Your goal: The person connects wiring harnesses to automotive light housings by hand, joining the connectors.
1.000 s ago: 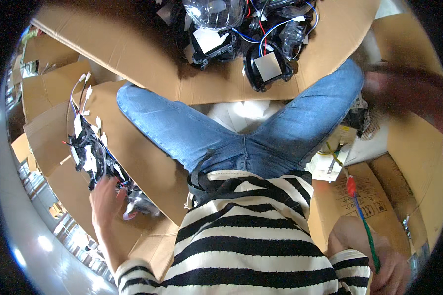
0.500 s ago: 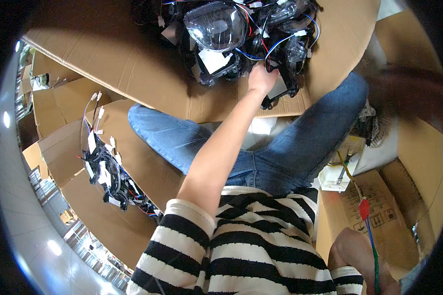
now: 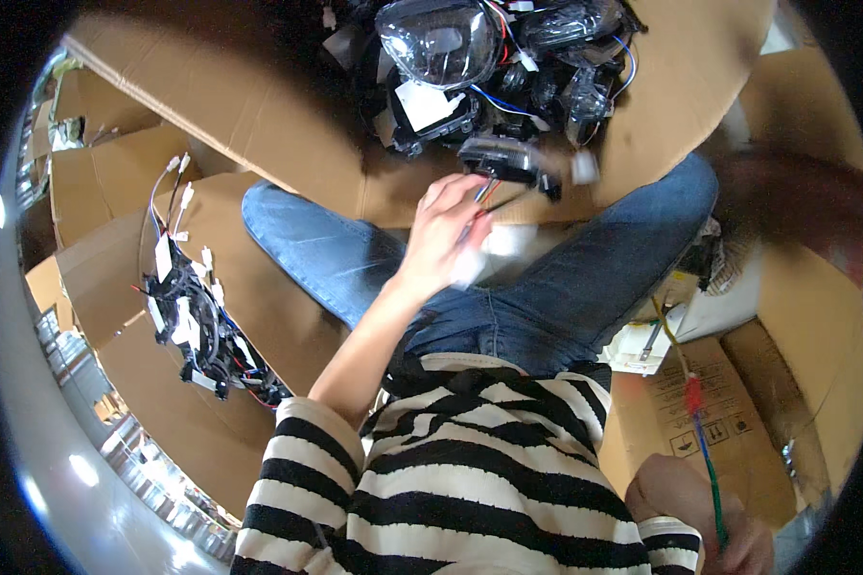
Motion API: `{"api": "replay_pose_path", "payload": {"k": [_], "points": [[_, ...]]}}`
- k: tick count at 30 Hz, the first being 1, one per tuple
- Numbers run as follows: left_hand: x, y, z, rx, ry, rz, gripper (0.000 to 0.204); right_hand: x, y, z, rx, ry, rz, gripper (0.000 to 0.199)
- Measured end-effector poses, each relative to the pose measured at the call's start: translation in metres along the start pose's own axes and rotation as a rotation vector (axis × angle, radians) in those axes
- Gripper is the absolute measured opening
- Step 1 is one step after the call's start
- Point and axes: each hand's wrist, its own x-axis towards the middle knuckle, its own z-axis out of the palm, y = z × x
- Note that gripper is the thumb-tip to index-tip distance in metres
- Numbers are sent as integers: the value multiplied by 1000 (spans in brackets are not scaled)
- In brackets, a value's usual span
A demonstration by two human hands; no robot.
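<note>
What moved: left grip (image 3: 441, 235) has pulled back from the pile toward the lap, and one black lamp unit (image 3: 499, 158) has come with it, now turned so its lens side shows instead of the grey pad from half a second ago.
Left grip: fingers mostly closed, pinching the coloured wires (image 3: 489, 195) at the near side of that unit. Bit of motion blur, so can't tell exactly which fingers do the work.
Lamp unit: just past the fingertips, over the near edge of the big cardboard (image 3: 690, 86), close to the pile. Can't tell if it's fully off the cardboard.
Blurry white bit: something small and white (image 3: 583, 168) just right of the unit, too smeared to call.
Right grip: right hand (image 3: 734, 537) is low at the right, blurred, by the lower green end of a cable (image 3: 710, 470) with a red section (image 3: 693, 394) further up. Can't tell how far it's open or whether it has hold of the cable.
Main pile: clear-lensed and black lamps (image 3: 436, 43) heaped on the cardboard, blue and white leads poking out, a white label (image 3: 427, 105) near the front.
Left box: black parts (image 3: 192, 316) with white plugs sticking up.
Right side: brown carton (image 3: 719, 412), with a white device (image 3: 642, 347) just beyond it.
</note>
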Motion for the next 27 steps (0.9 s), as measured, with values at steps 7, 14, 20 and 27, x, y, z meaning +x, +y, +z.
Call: {"api": "replay_pose_path", "payload": {"k": [7, 14, 20, 27], "points": [[-79, 15, -54, -651, -309, -607, 8, -33, 113, -1, -20, -299, 504, 16], [-113, 14, -79, -747, -385, -508, 42, -48, 177, 75, -258, -808, 958, 8], [-122, 11, -86, -658, -422, -347, 65, -56, 188, 102, -279, -851, 919, 6], [-118, 18, -81, -404, -363, -363, 52, -59, 192, 106, -289, -808, 951, 6]]}}
